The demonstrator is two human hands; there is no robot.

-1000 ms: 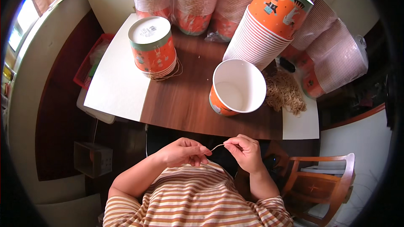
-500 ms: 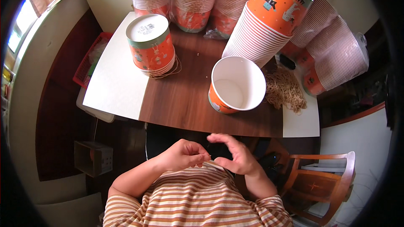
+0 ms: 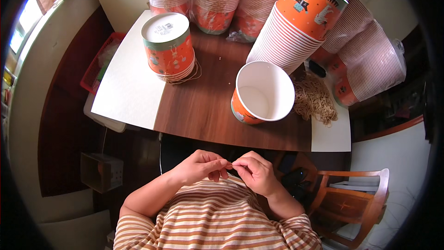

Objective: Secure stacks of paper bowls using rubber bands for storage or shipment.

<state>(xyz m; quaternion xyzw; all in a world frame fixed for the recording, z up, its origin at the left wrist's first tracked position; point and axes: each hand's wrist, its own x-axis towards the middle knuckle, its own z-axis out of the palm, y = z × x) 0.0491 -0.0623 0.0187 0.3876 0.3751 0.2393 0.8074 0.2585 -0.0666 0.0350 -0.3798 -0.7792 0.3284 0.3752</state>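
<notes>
My left hand point(image 3: 200, 166) and my right hand point(image 3: 255, 172) meet fingertip to fingertip just below the table's near edge, in front of my striped shirt. Both pinch a short tan string point(image 3: 230, 162) between thumb and forefinger; little of it shows. On the table above them an open orange-and-white paper cup point(image 3: 262, 93) leans on its side, empty. A heap of tan strings point(image 3: 315, 101) lies to its right. An upside-down stack of orange cups point(image 3: 168, 47) stands at the left with strings looped at its base.
The wooden table point(image 3: 203, 106) has white sheets at both ends. Tall stacks of nested paper cups point(image 3: 296, 23) lie along its far side and right. A wooden chair point(image 3: 352, 193) stands at lower right, a red basket point(image 3: 95, 67) and a small box point(image 3: 101, 171) at left.
A second ago the string was stretched between my hands held apart. My hands have closed together, and their fingertips now touch on the string.
</notes>
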